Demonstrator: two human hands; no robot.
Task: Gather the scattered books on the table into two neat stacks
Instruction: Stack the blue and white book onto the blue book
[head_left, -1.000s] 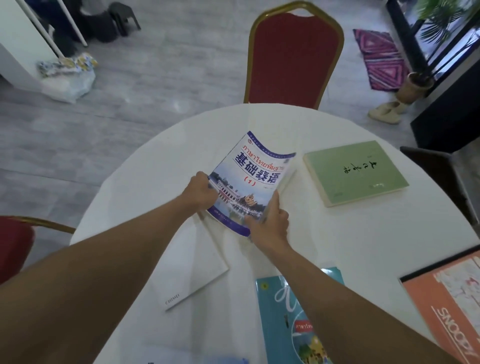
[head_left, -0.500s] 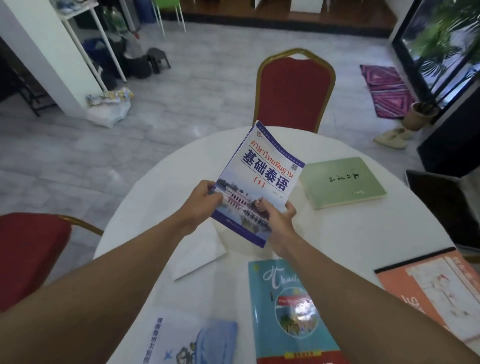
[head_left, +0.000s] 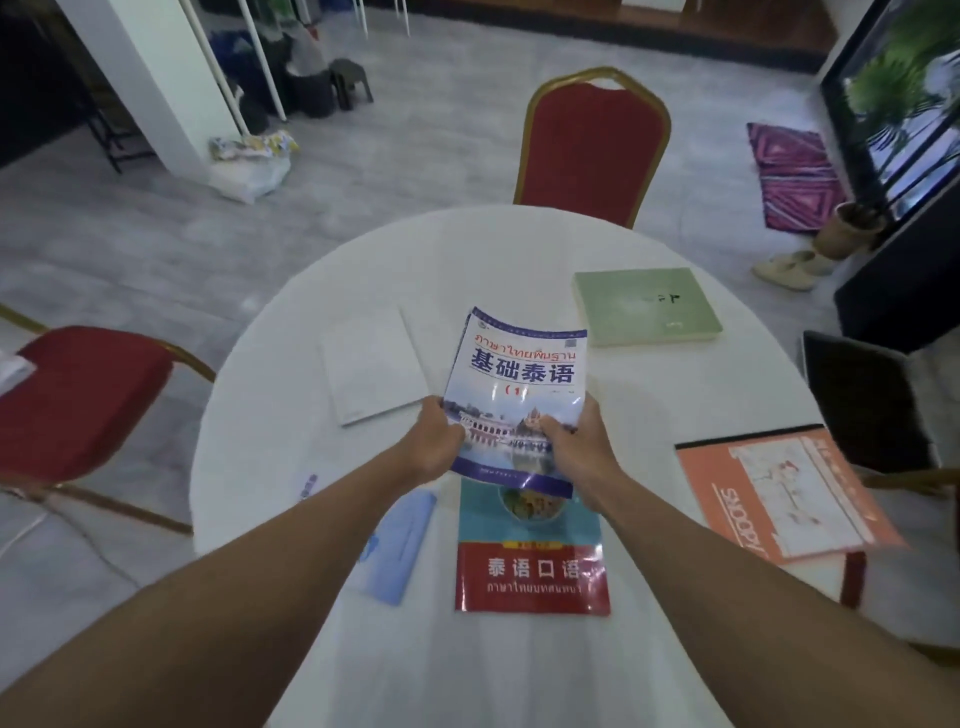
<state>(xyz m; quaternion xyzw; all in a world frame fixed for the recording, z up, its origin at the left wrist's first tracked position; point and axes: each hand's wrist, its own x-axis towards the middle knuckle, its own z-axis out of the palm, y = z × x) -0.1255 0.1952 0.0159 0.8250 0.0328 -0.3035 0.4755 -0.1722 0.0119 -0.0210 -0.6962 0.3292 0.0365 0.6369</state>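
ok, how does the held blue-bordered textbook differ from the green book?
Blue-bordered textbook is held up off the table, left hand and right hand gripping its near edge; green book lies flat on the table, untouched.
Blue-bordered textbook has a photo and big lettering on its cover; green book has a plain cover with small marks.
Both are closed, cover facing up.

floor: grey tiles | red gold-framed chair centre | white pillar left | purple rug right | light: dim
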